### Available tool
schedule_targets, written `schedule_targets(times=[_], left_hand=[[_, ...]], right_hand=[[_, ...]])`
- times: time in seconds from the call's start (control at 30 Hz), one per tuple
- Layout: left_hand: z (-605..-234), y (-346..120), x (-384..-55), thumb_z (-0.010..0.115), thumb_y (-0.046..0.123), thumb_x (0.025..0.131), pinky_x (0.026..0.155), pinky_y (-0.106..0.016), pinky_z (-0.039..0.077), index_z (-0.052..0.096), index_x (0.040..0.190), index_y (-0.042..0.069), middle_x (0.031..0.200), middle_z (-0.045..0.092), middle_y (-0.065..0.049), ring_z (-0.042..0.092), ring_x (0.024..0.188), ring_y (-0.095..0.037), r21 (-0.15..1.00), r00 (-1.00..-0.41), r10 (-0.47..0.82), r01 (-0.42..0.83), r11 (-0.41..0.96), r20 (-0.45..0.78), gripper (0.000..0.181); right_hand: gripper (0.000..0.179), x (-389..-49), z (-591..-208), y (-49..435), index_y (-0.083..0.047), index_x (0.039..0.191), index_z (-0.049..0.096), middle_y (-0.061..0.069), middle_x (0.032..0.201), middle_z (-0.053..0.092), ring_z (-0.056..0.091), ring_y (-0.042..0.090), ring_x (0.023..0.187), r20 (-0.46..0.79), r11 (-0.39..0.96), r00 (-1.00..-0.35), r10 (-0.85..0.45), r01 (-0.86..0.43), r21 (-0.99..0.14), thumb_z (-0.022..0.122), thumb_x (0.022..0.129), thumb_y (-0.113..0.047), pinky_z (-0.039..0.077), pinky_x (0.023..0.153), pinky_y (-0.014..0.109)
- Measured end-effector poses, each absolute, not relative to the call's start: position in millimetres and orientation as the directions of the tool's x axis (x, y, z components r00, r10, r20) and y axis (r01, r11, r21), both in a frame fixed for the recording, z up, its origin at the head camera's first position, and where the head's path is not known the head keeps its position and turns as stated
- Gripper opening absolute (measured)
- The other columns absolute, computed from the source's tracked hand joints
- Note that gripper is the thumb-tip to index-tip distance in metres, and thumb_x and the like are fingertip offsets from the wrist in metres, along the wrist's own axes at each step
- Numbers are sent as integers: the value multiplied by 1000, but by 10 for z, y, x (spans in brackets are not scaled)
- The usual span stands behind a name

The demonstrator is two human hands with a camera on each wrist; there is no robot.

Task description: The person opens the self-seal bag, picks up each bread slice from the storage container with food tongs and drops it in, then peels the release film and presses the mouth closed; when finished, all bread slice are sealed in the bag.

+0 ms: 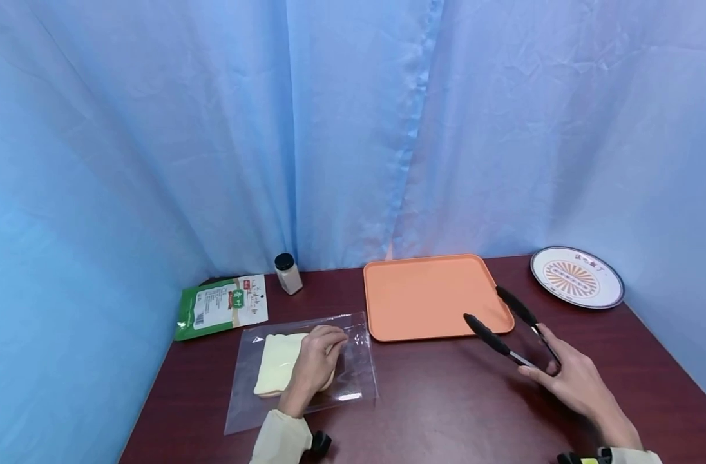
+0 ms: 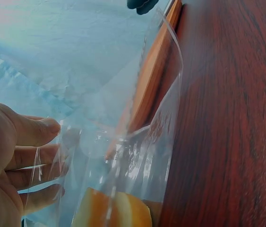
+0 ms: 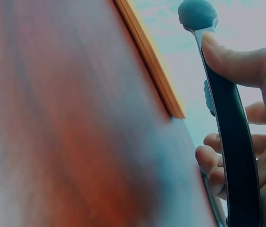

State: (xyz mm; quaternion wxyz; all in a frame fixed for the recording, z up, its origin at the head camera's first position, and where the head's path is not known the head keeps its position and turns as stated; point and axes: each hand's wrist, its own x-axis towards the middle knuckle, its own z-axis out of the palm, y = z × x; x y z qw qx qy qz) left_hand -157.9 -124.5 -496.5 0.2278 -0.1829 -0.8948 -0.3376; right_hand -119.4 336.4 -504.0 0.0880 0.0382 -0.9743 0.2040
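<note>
On the left of the table lies a clear plastic bag (image 1: 355, 367) with bread slices (image 1: 280, 361) inside it. Over its right part my left hand (image 1: 317, 357) pinches the upper film between thumb and fingers. In the left wrist view that film stands raised, the fingers partly seen through it, and the bread (image 2: 118, 208) shows below. My right hand (image 1: 579, 377) grips black-tipped tongs (image 1: 492, 335), thumb on one arm and fingers on the other. Their arms are spread apart, the black tips near the right end of the orange tray (image 1: 422, 299) with nothing between them.
A green and white packet (image 1: 222, 306) lies at the back left. Beside it stands a small jar (image 1: 289, 274) with a black lid. A patterned white plate (image 1: 576, 277) is at the back right. Blue curtains (image 1: 353, 129) hang behind the table.
</note>
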Motion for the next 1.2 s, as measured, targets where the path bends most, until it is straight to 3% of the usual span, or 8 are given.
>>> schedule_targets(times=[0.33, 0.53, 0.67, 0.77, 0.83, 0.93, 1.1, 1.2], left_hand=[[-4969, -1233, -1591, 77, -1, 82, 80, -33, 61, 79, 89, 2, 92, 76, -8, 71, 91, -21, 524, -829, 174, 484, 701, 532, 9], [-4977, -1227, -1592, 77, -1, 82, 80, -32, 61, 79, 90, 3, 93, 76, -8, 71, 91, -21, 530, -838, 172, 473, 704, 518, 9], [-4974, -1228, -1593, 77, 0, 83, 80, -32, 61, 79, 90, 2, 94, 76, -8, 71, 92, -21, 532, -840, 171, 471, 704, 516, 9], [-4969, -1230, -1592, 77, 0, 83, 80, -32, 61, 79, 90, 3, 93, 76, -7, 71, 91, -20, 533, -840, 169, 468, 705, 515, 8], [-4964, -1232, -1590, 77, 0, 83, 81, -32, 61, 80, 91, 3, 93, 76, -7, 71, 91, -20, 533, -839, 168, 469, 704, 517, 8], [-4960, -1237, -1587, 77, 0, 83, 81, -33, 61, 80, 90, 3, 93, 76, -7, 71, 91, -21, 532, -837, 168, 472, 703, 520, 8], [-4960, -1243, -1582, 77, 1, 83, 81, -33, 61, 80, 91, 3, 93, 76, -7, 71, 92, -21, 528, -838, 171, 471, 707, 519, 8], [-4959, -1247, -1580, 77, 1, 83, 81, -33, 61, 80, 91, 4, 93, 76, -7, 71, 92, -21, 526, -838, 172, 471, 708, 518, 8]], right_hand=[[103, -1040, -5078, 3595, 3, 155, 27, 1, 74, 56, 51, 9, 68, 77, 912, -992, 102, 63, -404, 75, 84, -55, 42, 63, 33], [109, -982, -5047, 3735, 8, 156, 14, 5, 74, 66, 65, 29, 78, -58, 899, -983, 173, 182, -399, 63, 89, -63, 48, 70, 57], [110, -939, -5055, 3780, 8, 155, 12, 10, 77, 68, 65, 45, 86, -71, 886, -969, 236, 244, -395, 61, 89, -64, 46, 72, 62], [112, -912, -5064, 3792, 8, 155, 11, 25, 90, 66, 58, 56, 98, -71, 869, -952, 297, 300, -394, 61, 88, -66, 45, 75, 65], [115, -911, -5066, 3794, 7, 156, 9, 37, 109, 59, 52, 62, 107, -104, 849, -933, 344, 357, -389, 60, 87, -69, 44, 78, 68], [119, -917, -5068, 3794, 9, 154, 10, 46, 126, 45, 48, 63, 110, -158, 823, -900, 405, 435, -366, 58, 85, -75, 45, 80, 69], [116, -925, -5079, 3796, 9, 145, 24, 41, 109, 56, 59, 54, 92, -216, 780, -844, 491, 536, -323, 54, 81, -83, 49, 66, 57], [119, -936, -5091, 3778, 9, 145, 24, 42, 110, 56, 59, 53, 91, -248, 759, -813, 527, 582, -293, 50, 79, -86, 49, 62, 55]])
